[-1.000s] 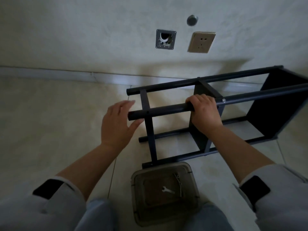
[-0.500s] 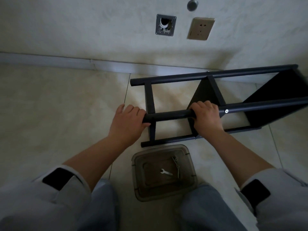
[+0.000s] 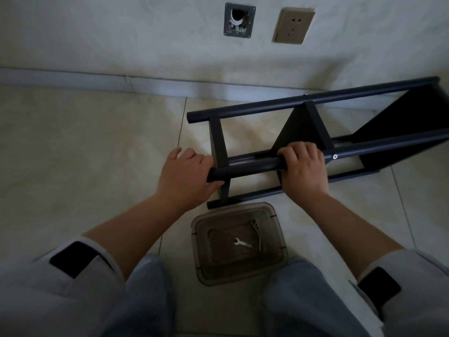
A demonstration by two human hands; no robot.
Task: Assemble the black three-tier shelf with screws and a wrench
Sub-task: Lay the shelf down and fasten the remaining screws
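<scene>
- The black three-tier shelf [image 3: 315, 132] lies on its side on the tiled floor [image 3: 85, 154], close to the wall's skirting, with its long tubes running from the middle of the floor off toward the right edge of the view.
- The left hand [image 3: 187, 177] is at the free end of the nearest upper tube [image 3: 247, 167]; its thumb is tucked under the tube's tip and its fingers curl over the top, so it has hold of that end.
- The right hand [image 3: 302, 166] grips the same tube farther along, fingers wrapped over it, just beside a silver screw head [image 3: 335, 156] set in the tube.
- A black shelf panel [image 3: 296, 127] stands between the tubes just behind the right hand; a second, larger panel [image 3: 401, 132] sits toward the right.
- A smoky clear plastic box [image 3: 239, 243] rests on the floor just below the shelf's near lower tube, between the person's knees.
- Inside it lie a small silver wrench [image 3: 241, 243] and, beside it to the right, a few long screws [image 3: 257, 233].
- On the wall above are a beige socket [image 3: 292, 25] and an open square metal plate [image 3: 239, 20].
- Both forearms are bare, with grey sleeves pushed up.
</scene>
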